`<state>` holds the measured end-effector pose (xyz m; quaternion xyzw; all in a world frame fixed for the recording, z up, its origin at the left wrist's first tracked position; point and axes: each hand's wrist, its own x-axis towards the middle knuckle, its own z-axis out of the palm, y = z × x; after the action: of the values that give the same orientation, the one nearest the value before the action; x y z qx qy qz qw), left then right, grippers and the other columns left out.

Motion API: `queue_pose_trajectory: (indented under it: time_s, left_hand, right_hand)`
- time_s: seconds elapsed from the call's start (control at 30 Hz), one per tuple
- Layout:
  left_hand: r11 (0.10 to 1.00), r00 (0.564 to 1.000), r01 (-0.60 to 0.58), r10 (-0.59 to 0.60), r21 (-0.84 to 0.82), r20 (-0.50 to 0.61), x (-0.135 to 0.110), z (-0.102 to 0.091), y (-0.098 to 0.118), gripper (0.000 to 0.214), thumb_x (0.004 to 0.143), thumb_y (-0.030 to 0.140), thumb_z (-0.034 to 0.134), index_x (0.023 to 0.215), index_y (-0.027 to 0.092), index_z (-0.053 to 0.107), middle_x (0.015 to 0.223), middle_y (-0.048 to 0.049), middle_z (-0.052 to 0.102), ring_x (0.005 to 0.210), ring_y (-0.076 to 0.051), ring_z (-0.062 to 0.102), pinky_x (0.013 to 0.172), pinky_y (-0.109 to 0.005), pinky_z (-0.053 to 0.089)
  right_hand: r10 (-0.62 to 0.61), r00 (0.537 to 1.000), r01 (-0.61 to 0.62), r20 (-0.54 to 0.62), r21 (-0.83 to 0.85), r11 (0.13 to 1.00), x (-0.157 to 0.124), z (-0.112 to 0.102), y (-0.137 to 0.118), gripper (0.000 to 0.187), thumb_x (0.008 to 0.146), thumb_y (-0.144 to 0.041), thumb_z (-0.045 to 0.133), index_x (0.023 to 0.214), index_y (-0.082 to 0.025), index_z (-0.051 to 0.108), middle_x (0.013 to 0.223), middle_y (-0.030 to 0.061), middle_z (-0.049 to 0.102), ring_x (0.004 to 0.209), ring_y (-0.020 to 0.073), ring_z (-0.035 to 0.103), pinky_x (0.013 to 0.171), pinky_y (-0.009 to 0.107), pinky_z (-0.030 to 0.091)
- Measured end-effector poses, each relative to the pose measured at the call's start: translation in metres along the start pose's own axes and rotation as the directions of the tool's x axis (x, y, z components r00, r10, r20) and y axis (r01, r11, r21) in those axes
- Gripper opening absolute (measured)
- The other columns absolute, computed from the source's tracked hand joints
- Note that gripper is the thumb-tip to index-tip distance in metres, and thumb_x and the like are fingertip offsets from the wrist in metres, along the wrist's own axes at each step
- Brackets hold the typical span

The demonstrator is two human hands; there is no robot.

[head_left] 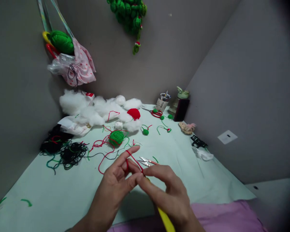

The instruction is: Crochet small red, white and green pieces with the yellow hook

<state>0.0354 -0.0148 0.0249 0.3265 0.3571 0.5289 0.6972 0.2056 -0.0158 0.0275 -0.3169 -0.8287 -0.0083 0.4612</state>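
Note:
Red yarn (135, 159) runs over the raised index finger of my left hand (117, 180) and down to the fingertips. My left thumb and middle finger pinch the yarn's working end, where any stitches are too small to make out. A yellow-handled crochet hook (166, 219) is gripped in my right hand (170, 191), its tip meeting the red yarn at the left fingertips. Just beyond my hands lie small thread snips (147, 161), partly hidden by the right fingers. The red strand trails back across the table towards a green yarn ball (116, 138).
White stuffing (94, 112) is heaped along the back with a red yarn ball (134, 113). Black yarn (73, 154) lies tangled at left. Red-handled scissors (156, 113), a pen cup (163, 101), a bottle (183, 93) and a phone (182, 110) occupy the back right.

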Motion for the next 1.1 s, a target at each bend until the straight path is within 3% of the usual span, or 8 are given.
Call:
queue_pose_trajectory:
  time_s: [0.1,0.2,0.33,0.43,0.6,0.8,0.97,1.1]
  left_hand:
    - [0.967,0.973,0.194,-0.168,-0.167,0.160,-0.002,0.002,0.001,0.060,0.082,0.037,0.090,0.137,0.024,0.070,0.074,0.0049,0.064,0.046,-0.001,0.036,0.048,-0.013,0.034]
    - [0.925,0.947,0.276,-0.216,-0.262,0.237,-0.002,0.002,0.007,0.049,0.082,0.032,0.090,0.127,0.020,0.076,0.061,0.0095,0.057,0.038,0.004,0.018,0.048,-0.012,0.037]
    - [0.933,0.963,0.235,-0.186,-0.272,0.193,-0.002,0.001,0.013,0.042,0.082,0.025,0.090,0.121,0.019,0.078,0.065,0.0097,0.059,0.037,0.005,0.017,0.055,-0.016,0.047]
    - [0.977,0.988,0.132,-0.115,-0.166,0.106,-0.003,0.002,0.009,0.043,0.082,0.029,0.089,0.122,0.022,0.077,0.080,0.0048,0.065,0.038,0.004,0.033,0.051,-0.017,0.044]
    - [1.000,1.000,0.006,-0.005,0.004,-0.011,-0.003,0.008,-0.004,0.039,0.082,0.035,0.089,0.119,0.027,0.078,0.082,0.0011,0.065,0.065,-0.009,0.054,0.049,-0.017,0.034]
    - [0.993,0.999,-0.044,0.043,0.111,0.015,0.002,0.004,-0.005,0.032,0.085,0.037,0.086,0.115,0.026,0.081,0.081,-0.0003,0.066,0.071,-0.013,0.054,0.062,-0.023,0.044]
    - [0.994,1.000,-0.022,0.021,-0.112,-0.012,0.005,0.010,-0.009,0.039,0.079,0.035,0.092,0.116,0.029,0.081,0.082,0.0009,0.071,0.080,-0.013,0.062,0.079,-0.024,0.051]
    - [0.964,0.993,0.114,-0.110,-0.241,0.030,0.004,0.015,-0.009,0.041,0.076,0.032,0.095,0.114,0.025,0.082,0.077,0.0023,0.068,0.076,-0.011,0.060,0.079,-0.022,0.049]
  right_hand:
    - [-0.019,0.999,0.017,-0.040,-0.050,0.999,-0.006,0.003,0.002,0.040,0.097,-0.010,0.067,0.127,-0.034,0.073,0.096,0.0020,0.074,0.083,0.0174,0.077,0.076,0.029,0.067]
    - [0.090,0.994,-0.077,-0.061,0.191,0.979,-0.010,-0.001,0.005,0.032,0.102,-0.019,0.063,0.130,-0.032,0.072,0.104,0.0058,0.074,0.091,0.0197,0.075,0.080,0.035,0.066]
    - [0.358,0.931,-0.235,-0.068,0.637,0.734,-0.005,-0.007,0.006,0.023,0.106,-0.023,0.056,0.114,-0.026,0.077,0.089,0.0053,0.072,0.080,0.0185,0.069,0.068,0.033,0.062]
    - [0.425,0.905,-0.256,-0.001,0.797,0.547,0.000,-0.003,0.007,0.019,0.105,-0.028,0.060,0.108,-0.028,0.079,0.085,0.0032,0.069,0.069,0.0151,0.067,0.059,0.028,0.059]
    - [0.443,0.896,-0.342,0.002,0.640,0.688,-0.002,0.006,0.006,0.021,0.102,-0.020,0.064,0.111,-0.029,0.081,0.106,0.0072,0.078,0.100,0.0202,0.074,0.084,0.033,0.063]
    - [0.434,0.900,-0.315,-0.038,0.629,0.711,-0.003,0.006,0.005,0.020,0.104,-0.019,0.061,0.110,-0.027,0.079,0.095,0.0044,0.079,0.095,0.0192,0.074,0.082,0.033,0.064]
    - [0.238,0.969,-0.220,-0.069,0.204,0.954,-0.017,0.010,0.007,0.038,0.097,-0.010,0.067,0.126,-0.033,0.076,0.112,0.0057,0.077,0.099,0.0218,0.076,0.082,0.034,0.067]
    - [0.211,0.972,-0.191,-0.105,0.177,0.966,-0.025,0.012,0.008,0.049,0.095,-0.011,0.069,0.135,-0.039,0.070,0.112,0.0047,0.074,0.095,0.0221,0.077,0.076,0.033,0.069]
